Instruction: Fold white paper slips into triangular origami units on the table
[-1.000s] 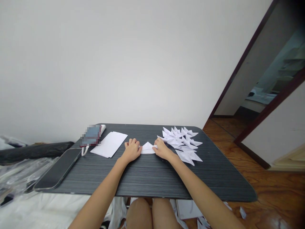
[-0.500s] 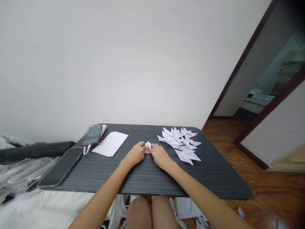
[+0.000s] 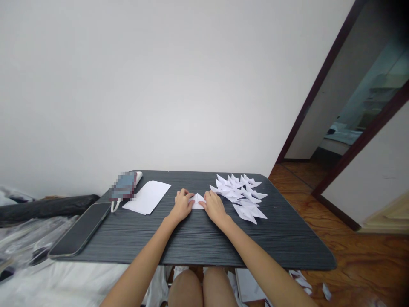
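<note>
Left hand [image 3: 182, 205], right hand [image 3: 214, 207] curl onto folded paper [image 3: 197, 202]

The folded sheet [image 3: 197, 204] looks like matt paper.

Head-worn view, facing forward, down toward hands [image 3: 182, 205] [image 3: 215, 207].

To your left, black phone-like slab [image 3: 79, 232] lies along edge of dark table [image 3: 271, 247]; behind it, pixelated object [image 3: 124, 186] with white cord loop [image 3: 115, 207]. Beyond table's left side you have black roll [image 3: 51, 207], crumpled clear plastic [image 3: 35, 232] and, lower down, white cloth-like sheet [image 3: 86, 281]. Pale wall [image 3: 191, 85] faces you. To your right: dark red door frame [image 3: 321, 79], brown wood-patterned floor [image 3: 367, 256].
</note>
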`<state>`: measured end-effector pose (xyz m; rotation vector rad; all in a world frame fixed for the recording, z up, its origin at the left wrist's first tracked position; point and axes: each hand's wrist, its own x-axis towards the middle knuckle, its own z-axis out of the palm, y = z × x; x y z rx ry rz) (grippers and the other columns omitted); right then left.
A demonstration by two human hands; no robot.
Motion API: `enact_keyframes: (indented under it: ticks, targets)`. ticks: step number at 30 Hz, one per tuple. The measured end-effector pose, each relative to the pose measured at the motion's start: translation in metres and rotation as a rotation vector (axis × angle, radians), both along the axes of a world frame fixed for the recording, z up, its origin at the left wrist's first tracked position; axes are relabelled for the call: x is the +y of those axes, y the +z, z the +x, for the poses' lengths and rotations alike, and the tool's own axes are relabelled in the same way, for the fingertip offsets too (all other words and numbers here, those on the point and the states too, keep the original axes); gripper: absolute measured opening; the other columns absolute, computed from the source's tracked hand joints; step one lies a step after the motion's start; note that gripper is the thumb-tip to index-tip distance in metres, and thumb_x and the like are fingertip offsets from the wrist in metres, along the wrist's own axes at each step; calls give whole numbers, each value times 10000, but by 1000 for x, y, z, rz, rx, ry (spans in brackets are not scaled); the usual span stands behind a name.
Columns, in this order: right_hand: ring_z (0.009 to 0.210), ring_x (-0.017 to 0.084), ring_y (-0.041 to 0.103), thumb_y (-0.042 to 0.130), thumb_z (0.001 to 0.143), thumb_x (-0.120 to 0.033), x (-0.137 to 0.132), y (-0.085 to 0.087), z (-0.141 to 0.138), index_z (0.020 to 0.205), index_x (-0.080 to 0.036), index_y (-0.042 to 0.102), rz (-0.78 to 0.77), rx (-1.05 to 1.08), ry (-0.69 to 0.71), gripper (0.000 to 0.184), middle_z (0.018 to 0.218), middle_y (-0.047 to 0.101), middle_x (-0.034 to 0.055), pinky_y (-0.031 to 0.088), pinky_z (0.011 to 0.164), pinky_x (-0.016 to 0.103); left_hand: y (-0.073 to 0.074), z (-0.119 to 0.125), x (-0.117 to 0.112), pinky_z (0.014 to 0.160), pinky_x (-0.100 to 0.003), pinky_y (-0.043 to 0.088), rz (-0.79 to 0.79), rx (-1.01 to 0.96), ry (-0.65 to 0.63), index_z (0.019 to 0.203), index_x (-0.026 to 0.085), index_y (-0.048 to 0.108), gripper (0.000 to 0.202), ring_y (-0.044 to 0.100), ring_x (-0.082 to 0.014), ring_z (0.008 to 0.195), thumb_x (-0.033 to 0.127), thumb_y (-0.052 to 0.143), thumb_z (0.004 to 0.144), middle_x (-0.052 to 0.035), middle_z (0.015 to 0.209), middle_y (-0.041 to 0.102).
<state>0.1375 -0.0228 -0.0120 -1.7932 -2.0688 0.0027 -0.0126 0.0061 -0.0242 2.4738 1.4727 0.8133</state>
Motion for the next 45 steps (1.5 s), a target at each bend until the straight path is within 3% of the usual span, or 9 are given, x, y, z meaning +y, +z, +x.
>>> enact_keyframes:
  ticks: [3,9,14,17,24,30,33,38,45]
  targets:
    - [947,222,424,510,750,-342,5,-9,0,965,-171,484,1,114,30,276,979,487,90,318,749,323,1,3,-2,746,-370,334,-16,55,-11,1014,231,531,282,412,-213,903,338,425,775,-60,970,472]
    - [982,223,360,528,727,-330,14,-15,4,919,-183,503,-118,231,8,244,1001,450,83,261,772,321,2,8,8,754,-368,315,-135,85,48,1032,208,512,346,420,-223,907,367,488,725,-64,940,499]
    - [1008,226,326,554,698,-311,17,-12,5,957,-205,481,-188,253,-39,290,1019,432,67,222,794,342,2,5,7,735,-372,306,-91,106,89,954,237,539,233,419,-215,894,222,399,768,-48,884,500]
    - [1014,215,320,544,704,-277,17,-12,5,959,-222,476,-217,252,-33,269,1025,427,54,208,800,343,3,-1,5,726,-359,307,-40,111,115,906,224,550,263,423,-202,870,149,329,785,-47,851,499]
    - [1004,205,334,528,714,-264,15,-14,9,952,-219,474,-194,247,36,247,1007,431,47,214,801,335,4,-6,3,732,-348,310,-51,98,-10,934,206,533,279,417,-209,880,400,463,746,-46,914,495]
    - [1017,219,333,585,662,-373,13,-12,10,968,-227,488,-181,294,77,353,1023,437,44,209,810,346,7,-6,1,725,-330,297,-79,54,-63,909,202,518,249,426,-194,858,383,473,744,-32,900,516]
    - [1009,211,337,599,654,-358,12,-10,10,861,-215,528,-213,296,80,262,995,443,30,208,809,340,8,-8,0,710,-311,301,-87,38,-101,984,202,495,303,432,-182,832,392,463,750,-30,882,519]
    - [1003,208,340,600,658,-346,9,-8,11,974,-221,483,-177,303,107,359,1003,430,39,217,801,338,11,-11,-3,707,-306,306,-148,73,-134,909,189,532,326,435,-191,831,439,514,701,-36,862,517]
    - [998,197,346,605,660,-311,8,-6,11,905,-206,500,-230,260,193,287,1002,419,30,229,791,324,13,-10,-5,719,-317,313,-165,42,-91,933,181,514,313,435,-200,856,375,544,690,-46,894,524]
